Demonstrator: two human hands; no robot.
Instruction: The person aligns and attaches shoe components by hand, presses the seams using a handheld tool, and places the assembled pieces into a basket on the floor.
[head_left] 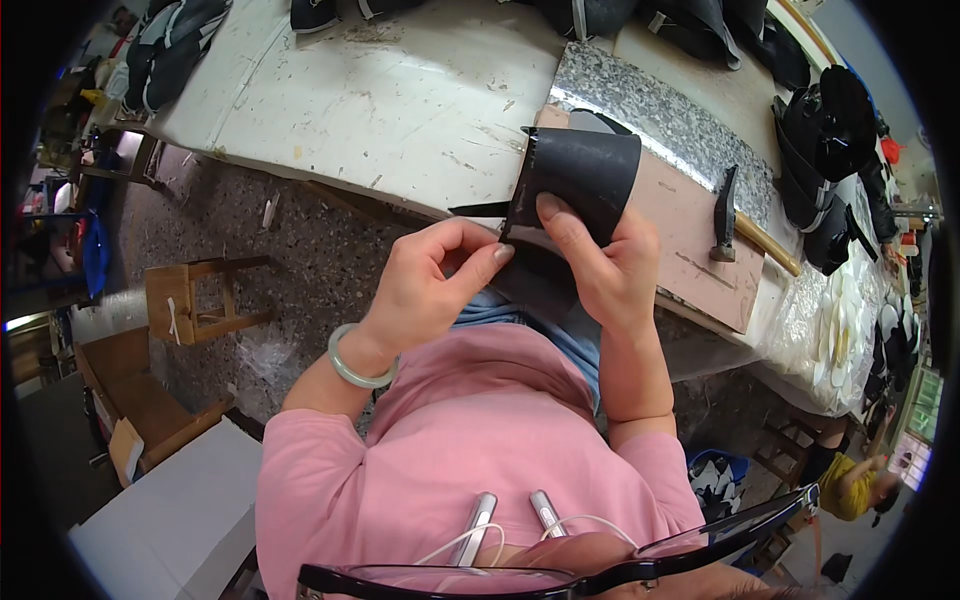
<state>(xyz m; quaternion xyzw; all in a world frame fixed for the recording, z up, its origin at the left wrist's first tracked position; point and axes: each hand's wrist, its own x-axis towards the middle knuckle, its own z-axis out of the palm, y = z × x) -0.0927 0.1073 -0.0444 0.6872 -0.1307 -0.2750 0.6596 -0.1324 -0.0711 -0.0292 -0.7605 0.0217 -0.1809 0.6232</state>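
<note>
Black leather piece (580, 180) (curved) in both hands

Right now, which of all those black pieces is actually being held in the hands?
The curved black leather piece in front of the person's chest: the left hand and right hand both pinch it. The other black pieces lie heaped untouched on the workbench.

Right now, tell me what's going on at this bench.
A person in a pink shirt holds a curved black leather-like piece in front of them with both hands. The right hand grips it from the side, thumb on its face; the left hand pinches its lower edge. A dark-headed hammer with a wooden handle lies untouched on the pinkish board.
</note>
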